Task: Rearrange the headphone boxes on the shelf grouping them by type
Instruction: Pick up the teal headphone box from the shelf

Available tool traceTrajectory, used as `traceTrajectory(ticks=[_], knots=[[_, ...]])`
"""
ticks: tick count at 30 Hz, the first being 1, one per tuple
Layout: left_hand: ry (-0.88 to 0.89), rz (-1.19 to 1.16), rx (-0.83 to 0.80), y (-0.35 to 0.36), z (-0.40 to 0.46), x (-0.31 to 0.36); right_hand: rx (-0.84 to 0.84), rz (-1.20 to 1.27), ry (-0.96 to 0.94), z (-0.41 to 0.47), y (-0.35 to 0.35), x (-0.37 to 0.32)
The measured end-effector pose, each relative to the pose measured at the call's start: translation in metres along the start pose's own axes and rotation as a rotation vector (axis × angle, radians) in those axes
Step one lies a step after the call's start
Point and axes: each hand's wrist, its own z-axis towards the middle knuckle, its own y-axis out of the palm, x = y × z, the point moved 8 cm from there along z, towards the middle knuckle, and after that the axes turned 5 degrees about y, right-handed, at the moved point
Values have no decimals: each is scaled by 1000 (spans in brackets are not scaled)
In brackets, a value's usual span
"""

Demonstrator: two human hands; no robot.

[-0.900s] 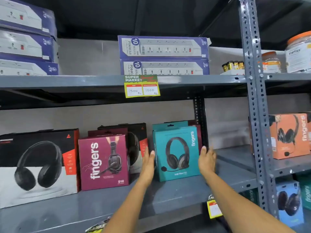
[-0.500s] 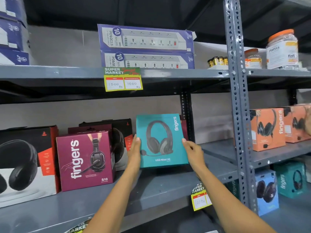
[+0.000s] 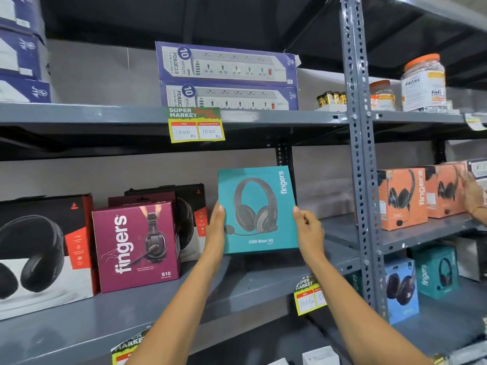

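**Teal box held off the shelf, between two hands**

Crowded to the left: a maroon box point(image 3: 137, 246) marked "fingers S10", upright on the grey shelf point(image 3: 110, 320), with a second maroon box just behind it. Further left, a large black-and-white box point(image 3: 39, 256) showing over-ear headphones; another black box point(image 3: 184, 206) behind the maroon pair. To the right, past the perforated grey upright point(image 3: 361, 164), two orange boxes point(image 3: 403, 198) side by side on the neighbouring shelf, and below them a blue box point(image 3: 402, 291) and a smaller teal box point(image 3: 437, 272). Overhead, two stacked purple power-strip boxes point(image 3: 226, 75), jars with orange lids point(image 3: 423, 83), and a yellow price tag point(image 3: 196, 126) reading 1500 and 1000. At the far right edge, another person's hand point(image 3: 474, 198) against the orange boxes.

Lifted clear of the shelf board, in open space right of the maroon box: the teal box point(image 3: 258, 209), upright and facing the camera. Printed with a grey headset and boom microphone, "fingers" running vertically at the upper right, "USB-Meet H2" low in the middle. Left hand point(image 3: 216, 227) pressed flat on its left edge, right hand point(image 3: 309, 233) curled round its right edge; both grasping it.
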Motion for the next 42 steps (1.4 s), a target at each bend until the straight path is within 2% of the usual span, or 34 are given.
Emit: traceTrajectory(ticks=[6, 8, 11, 19, 23, 27, 31, 36, 38, 40, 41, 42], knots=[[70, 46, -121, -16, -23, 17, 7, 48, -80, -33, -5, -24], [81, 72, -170, -37, -39, 22, -28, 51, -127, -51, 3, -33], [51, 116, -124, -98, -64, 29, -136, 67, -179, -83, 42, -48], [102, 367, 188, -304, -140, 110, -417, 132, -232, -185, 239, -81], [128, 424, 403, -411, -182, 146, -599, 134, -266, -250, 347, -103], [126, 480, 534, -499, -202, 160, -754, 41, -236, -301, 433, -111], [124, 562, 553, -539, -200, 162, -833, -97, -184, -325, 483, -99], [106, 650, 608, -569, -194, 149, -908, -95, -96, -335, 515, -89], [120, 676, 722, -570, -193, 147, -899, -97, -128, -330, 512, -92], [172, 799, 974, -562, -206, 154, -802, -119, -228, -313, 493, -102], [261, 859, 1088, -546, -213, 160, -732, -105, -279, -299, 476, -107], [375, 912, 1132, -521, -214, 166, -646, -70, -329, -283, 456, -112]])
